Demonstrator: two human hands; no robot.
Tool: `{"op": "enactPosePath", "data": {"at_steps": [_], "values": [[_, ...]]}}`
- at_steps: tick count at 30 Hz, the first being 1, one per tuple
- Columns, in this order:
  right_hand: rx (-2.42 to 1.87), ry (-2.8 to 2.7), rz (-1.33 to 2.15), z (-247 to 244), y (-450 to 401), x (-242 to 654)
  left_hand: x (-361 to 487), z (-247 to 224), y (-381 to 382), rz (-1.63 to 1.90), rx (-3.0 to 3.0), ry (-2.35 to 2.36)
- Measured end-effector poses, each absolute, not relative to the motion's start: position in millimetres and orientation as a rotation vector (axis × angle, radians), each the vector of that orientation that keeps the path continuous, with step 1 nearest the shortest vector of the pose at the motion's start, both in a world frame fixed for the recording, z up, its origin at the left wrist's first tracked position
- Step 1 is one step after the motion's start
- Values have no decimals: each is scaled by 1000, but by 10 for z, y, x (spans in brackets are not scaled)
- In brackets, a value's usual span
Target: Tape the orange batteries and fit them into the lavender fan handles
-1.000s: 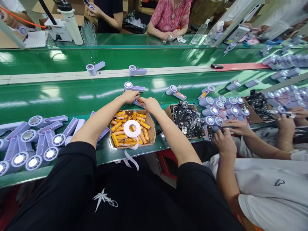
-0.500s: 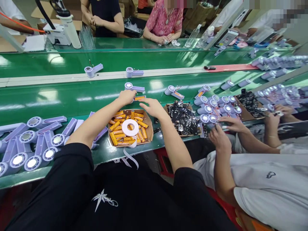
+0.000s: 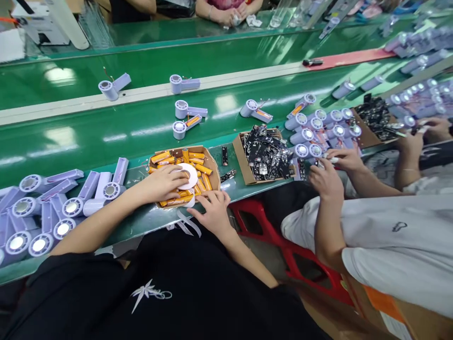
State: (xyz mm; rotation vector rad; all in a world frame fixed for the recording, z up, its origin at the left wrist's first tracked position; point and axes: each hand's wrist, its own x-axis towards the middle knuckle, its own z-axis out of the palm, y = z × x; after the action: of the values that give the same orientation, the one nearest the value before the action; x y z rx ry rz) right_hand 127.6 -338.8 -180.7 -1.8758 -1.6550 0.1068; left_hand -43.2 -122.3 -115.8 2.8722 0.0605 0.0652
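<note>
My left hand (image 3: 161,183) lies over the left part of a cardboard box (image 3: 213,163) of orange battery cells (image 3: 203,168), its fingers spread and touching the white tape roll (image 3: 188,176) on top. At the box's front right edge is my right hand (image 3: 214,210), fingers apart, beside the loose end of the tape (image 3: 190,223). Beyond the box, a lilac housing with an orange cell in its handle (image 3: 180,130) rests on the green surface, close to another lilac housing (image 3: 181,109).
Many lilac housings (image 3: 72,207) lie at the left. Right of the cells, a box (image 3: 241,158) holds black circuit boards (image 3: 268,153). A person in a light shirt (image 3: 382,236) works at the right, near a red stool (image 3: 255,212). More housings stand behind.
Both hands have come back from the housing with the cell, toward me and down to the box of cells. That housing now stands free on the green surface. The view has tilted downward.
</note>
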Motion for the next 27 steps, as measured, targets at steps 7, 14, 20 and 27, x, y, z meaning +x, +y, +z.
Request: {"op": "enactPosePath", "data": {"at_steps": [7,14,20,27], "values": [[-1540,-1678,158,-1587,-3344,1319,-680,-1012,-1436,321,2894,311],[-720,-2149,1296,-1202,-3245,1565,-1223,-1008,-1690,743,2893,421],[-1913,-1824,686,-1124,-2157,1753,-1241,-1068,-1806,856,2840,629],[-1838,-1729,621,-1298,-1579,1744,-1218,-1112,-1811,652,2912,680]]}}
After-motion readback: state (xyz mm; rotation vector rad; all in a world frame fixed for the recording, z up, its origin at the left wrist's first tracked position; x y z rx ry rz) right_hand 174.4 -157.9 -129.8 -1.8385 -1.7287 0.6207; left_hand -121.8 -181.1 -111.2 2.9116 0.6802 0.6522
